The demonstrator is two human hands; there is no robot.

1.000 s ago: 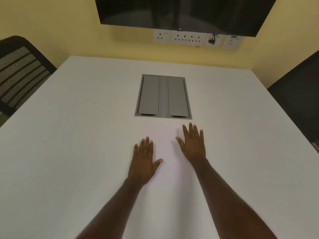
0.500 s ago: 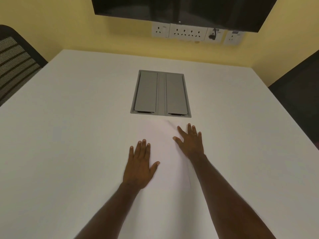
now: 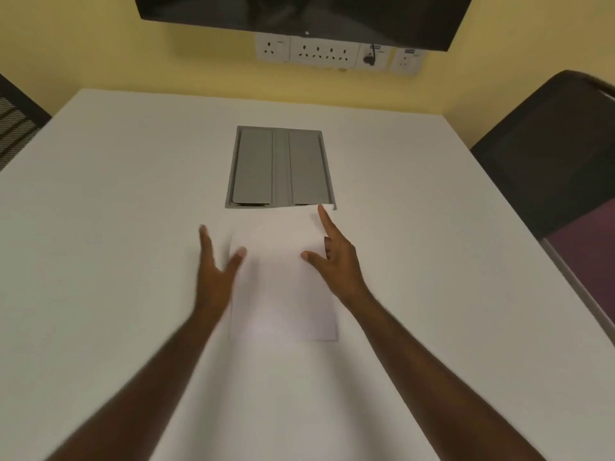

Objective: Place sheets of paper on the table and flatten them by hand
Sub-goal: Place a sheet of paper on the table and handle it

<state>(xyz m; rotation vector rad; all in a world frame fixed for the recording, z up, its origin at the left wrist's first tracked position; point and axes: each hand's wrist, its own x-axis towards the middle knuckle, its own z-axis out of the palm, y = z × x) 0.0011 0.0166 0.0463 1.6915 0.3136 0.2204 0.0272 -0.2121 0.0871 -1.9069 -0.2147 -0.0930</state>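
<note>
A white sheet of paper (image 3: 283, 287) lies on the white table (image 3: 116, 227), between my two hands. Its far right corner reaches the grey hatch's near edge. My left hand (image 3: 216, 271) is at the sheet's left edge, turned on its side with fingers apart and the thumb on the paper. My right hand (image 3: 332, 257) rests at the sheet's right edge, index finger stretched toward the far corner, thumb pressing on the paper, other fingers curled. Neither hand grips the sheet.
A grey two-flap cable hatch (image 3: 281, 168) is set into the table just beyond the paper. Dark chairs stand at the left (image 3: 16, 128) and right (image 3: 549, 154). A dark screen (image 3: 299, 15) and wall sockets (image 3: 336, 54) are on the yellow wall.
Both hands have gone from lying flat on the sheet to its left and right edges, tilted up. The sheet's outline now shows and its far corner reaches the hatch.
</note>
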